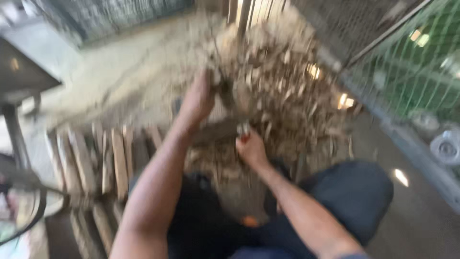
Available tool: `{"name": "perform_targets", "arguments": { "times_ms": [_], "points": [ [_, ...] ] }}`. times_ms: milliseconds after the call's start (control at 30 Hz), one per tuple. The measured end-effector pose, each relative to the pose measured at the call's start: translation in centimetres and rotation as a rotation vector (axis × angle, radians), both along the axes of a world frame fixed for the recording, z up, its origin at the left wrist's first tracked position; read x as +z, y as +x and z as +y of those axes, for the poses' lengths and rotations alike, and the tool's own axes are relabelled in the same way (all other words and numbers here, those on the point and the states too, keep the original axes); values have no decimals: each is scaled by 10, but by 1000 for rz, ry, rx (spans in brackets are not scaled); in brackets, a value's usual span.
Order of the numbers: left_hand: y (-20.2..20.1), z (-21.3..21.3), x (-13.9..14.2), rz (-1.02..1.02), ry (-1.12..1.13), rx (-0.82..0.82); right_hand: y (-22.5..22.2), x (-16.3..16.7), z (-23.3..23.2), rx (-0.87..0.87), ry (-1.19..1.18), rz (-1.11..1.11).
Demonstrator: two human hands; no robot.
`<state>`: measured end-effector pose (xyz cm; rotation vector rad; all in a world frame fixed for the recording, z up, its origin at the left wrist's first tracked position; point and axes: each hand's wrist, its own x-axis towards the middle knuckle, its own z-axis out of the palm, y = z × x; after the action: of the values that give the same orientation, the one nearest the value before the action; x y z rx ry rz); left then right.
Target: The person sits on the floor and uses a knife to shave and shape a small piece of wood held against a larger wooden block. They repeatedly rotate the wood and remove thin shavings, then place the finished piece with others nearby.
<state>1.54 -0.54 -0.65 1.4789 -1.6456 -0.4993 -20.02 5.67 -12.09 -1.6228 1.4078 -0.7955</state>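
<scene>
Knees: two dark-trousered legs [354, 192] are seen at the bottom of the blurred view, bent as if the person is crouched; a small orange spot [249, 221] is caught between them, too smeared to be told.

Arms: two bare forearms are counted, both stretched away from the body toward the heap.

Right hand [250, 148]: it is held low at the near edge of the heap, fingers curled narrowly around something small and pale with a red mark at the fingertips; what is pinched cannot be made out, nor can its long axis be judged.

Left hand [197, 100]: it is raised higher and farther out, pressed into the pile near a darker clump [225, 88]; whether the fingers are closed on that clump or only laid against it cannot be told through the motion blur.

Heap of wood scraps [273, 91]: one large mound of pale chips and splinters is piled straight ahead of the person, between both hands and beyond them. The splinters lie every way, with no shared direction; the mound as a whole runs away from the camera, rising toward the top of the frame.

Planks [100, 158]: to the left, just beside the left arm, about six pale boards are laid side by side, their long axes running near to far.

Floor [96, 81]: bare grey concrete is spread behind the planks.

Fence [412, 62]: one green wire mesh panel is set along the right, well apart from the hands.
</scene>
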Motion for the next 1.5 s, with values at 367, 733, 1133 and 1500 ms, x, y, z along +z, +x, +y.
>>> {"name": "perform_targets", "arguments": {
  "times_ms": [367,733,1133,1500],
  "points": [
    [-7,29,11,-66,-177,-109,-11,105,50,32,527,-564],
    [-23,34,16,-123,-102,-98,-56,197,41,61,-720,-582],
    [-4,33,7,517,381,-16,-29,-16,24,77,-105,70],
    [-16,5,-64,1133,848,-76,-26,-2,43,6,-70,16]
  ]
}}
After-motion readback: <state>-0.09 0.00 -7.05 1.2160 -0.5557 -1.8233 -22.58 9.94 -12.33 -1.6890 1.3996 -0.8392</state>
